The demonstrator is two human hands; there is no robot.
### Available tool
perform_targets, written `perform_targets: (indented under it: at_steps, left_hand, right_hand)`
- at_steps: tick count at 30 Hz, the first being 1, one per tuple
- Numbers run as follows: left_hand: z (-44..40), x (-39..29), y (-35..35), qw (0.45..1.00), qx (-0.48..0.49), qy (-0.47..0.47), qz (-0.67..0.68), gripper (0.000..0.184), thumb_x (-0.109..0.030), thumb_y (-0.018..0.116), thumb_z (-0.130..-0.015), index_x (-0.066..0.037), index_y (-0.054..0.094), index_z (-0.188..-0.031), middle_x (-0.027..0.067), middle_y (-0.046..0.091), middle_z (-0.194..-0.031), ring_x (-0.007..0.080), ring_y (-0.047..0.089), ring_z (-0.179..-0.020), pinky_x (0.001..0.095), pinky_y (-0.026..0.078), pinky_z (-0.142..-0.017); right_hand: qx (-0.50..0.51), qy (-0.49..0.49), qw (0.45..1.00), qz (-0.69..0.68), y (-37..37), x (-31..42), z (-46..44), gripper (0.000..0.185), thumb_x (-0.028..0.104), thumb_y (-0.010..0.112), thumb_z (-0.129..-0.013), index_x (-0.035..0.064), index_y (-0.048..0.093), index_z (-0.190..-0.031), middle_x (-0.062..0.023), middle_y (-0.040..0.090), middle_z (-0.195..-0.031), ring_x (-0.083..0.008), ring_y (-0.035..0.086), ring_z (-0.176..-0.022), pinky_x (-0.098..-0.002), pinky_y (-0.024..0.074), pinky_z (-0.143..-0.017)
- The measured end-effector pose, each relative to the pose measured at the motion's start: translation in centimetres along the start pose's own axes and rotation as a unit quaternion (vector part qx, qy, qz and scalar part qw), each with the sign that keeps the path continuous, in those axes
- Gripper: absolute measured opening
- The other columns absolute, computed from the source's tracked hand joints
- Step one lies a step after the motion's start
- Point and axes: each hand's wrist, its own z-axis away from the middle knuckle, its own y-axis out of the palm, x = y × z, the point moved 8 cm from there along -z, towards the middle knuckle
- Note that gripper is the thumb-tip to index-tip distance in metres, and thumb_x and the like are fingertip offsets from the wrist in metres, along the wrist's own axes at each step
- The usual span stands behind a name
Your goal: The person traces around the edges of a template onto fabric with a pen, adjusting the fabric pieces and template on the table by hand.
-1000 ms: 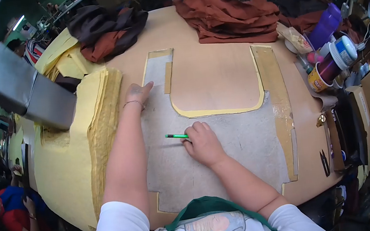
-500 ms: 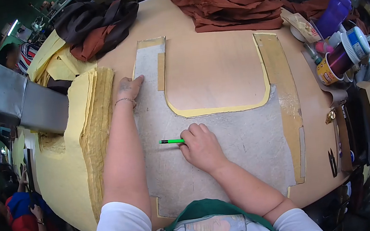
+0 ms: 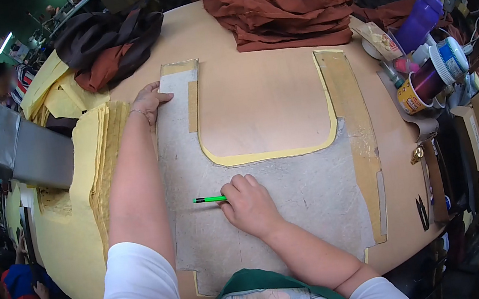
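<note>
A grey U-shaped template (image 3: 295, 202) with tan taped edges lies flat on the table, and yellow material shows along its inner curve. My left hand (image 3: 149, 102) rests at the template's upper left edge, thumb spread away from the fingers. Over the template's middle, my right hand (image 3: 251, 204) is closed around a green pencil (image 3: 213, 199), whose eraser end points left. Left of my left forearm stands a thick stack of yellow sheets (image 3: 85, 194).
Rust-brown cloth (image 3: 282, 14) and dark cloth (image 3: 101, 43) are piled at the back. A metal block (image 3: 11, 140) stands on the yellow stack. At the right are a purple cup (image 3: 419, 20), jars (image 3: 449, 59) and black snips (image 3: 422, 212). A person in red and blue (image 3: 26, 298) is at far left.
My left hand has slid up along the template's left edge. The camera view has shifted a little. My right hand still holds the pencil over the template.
</note>
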Motion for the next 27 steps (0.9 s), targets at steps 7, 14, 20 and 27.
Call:
perform_targets:
  at_steps: [7,14,20,27]
  left_hand:
    - [-4.8,-0.2,-1.6,0.997,-0.069,0.039,-0.023,0.065,0.008,0.059,-0.071,0.001,0.028,-0.128,0.0167,0.047,-0.119,0.0250,0.054,-0.098,0.0335,0.045,-0.083]
    - [-5.3,-1.0,-0.7,0.993,-0.063,0.023,-0.100,0.069,0.006,0.063,-0.068,0.000,0.029,-0.128,0.0168,0.048,-0.118,0.0235,0.055,-0.097,0.0323,0.045,-0.080]
    - [-5.4,-2.2,-1.2,0.949,-0.141,0.039,-0.280,0.069,-0.005,0.075,-0.059,0.000,0.042,-0.120,0.0172,0.056,-0.108,0.0222,0.058,-0.094,0.0280,0.043,-0.083]
    - [-4.9,-2.7,-1.1,0.918,-0.144,0.034,-0.367,0.069,-0.015,0.077,-0.060,-0.002,0.045,-0.119,0.0152,0.056,-0.110,0.0226,0.056,-0.099,0.0282,0.042,-0.086]
  right_hand:
    - [0.007,0.000,1.000,-0.008,0.3,-0.1,0.0,0.015,0.010,0.063,-0.065,0.0055,0.051,-0.072,-0.0101,0.045,-0.073,-0.0274,0.047,-0.069,-0.0365,0.0419,-0.059]
    - [0.009,-0.006,1.000,0.006,0.1,0.1,-0.2,0.016,0.011,0.064,-0.062,0.0060,0.050,-0.069,-0.0092,0.045,-0.073,-0.0249,0.047,-0.070,-0.0344,0.0430,-0.057]
    - [0.011,-0.003,1.000,0.005,0.2,0.1,-0.2,0.016,0.011,0.064,-0.062,0.0061,0.050,-0.069,-0.0089,0.045,-0.072,-0.0247,0.047,-0.070,-0.0344,0.0428,-0.057]
    - [0.014,0.006,1.000,-0.012,0.2,-0.1,-0.2,0.016,0.009,0.064,-0.064,0.0048,0.051,-0.072,-0.0100,0.045,-0.072,-0.0271,0.047,-0.068,-0.0357,0.0414,-0.059]
